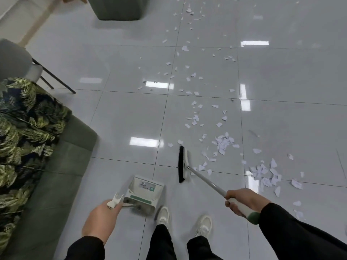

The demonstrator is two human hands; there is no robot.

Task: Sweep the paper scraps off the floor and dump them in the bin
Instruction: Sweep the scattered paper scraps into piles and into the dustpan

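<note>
Closest to my camera, my right hand (242, 200) grips the white broom handle with green end cap (223, 193), fingers curled fully round it. From that grip the handle runs forward and left to the flat white broom head with black bristles (182, 164), which stands edge-on against the glossy pale grey tiled floor (122, 113).

My left hand (102, 220) holds the short handle of the white dustpan with a green strip (143, 191); the fingers are wrapped under it, thumb side up. I see the pan on the floor, ahead of my left white sneaker (163, 215), with the right white sneaker (204, 225) beside it.

White torn paper scraps (223, 142) lie to the right of the broom head, one cluster just beside it and a second cluster (266, 173) ahead of my right hand. Thinner scatter trails away up the tiles.

At left stands a green upholstered sofa (62, 166) with a leaf-print cushion (22, 126). A grey chair with black legs (16, 59) is behind it, and a dark green pouf (118, 8) sits at the top.
</note>
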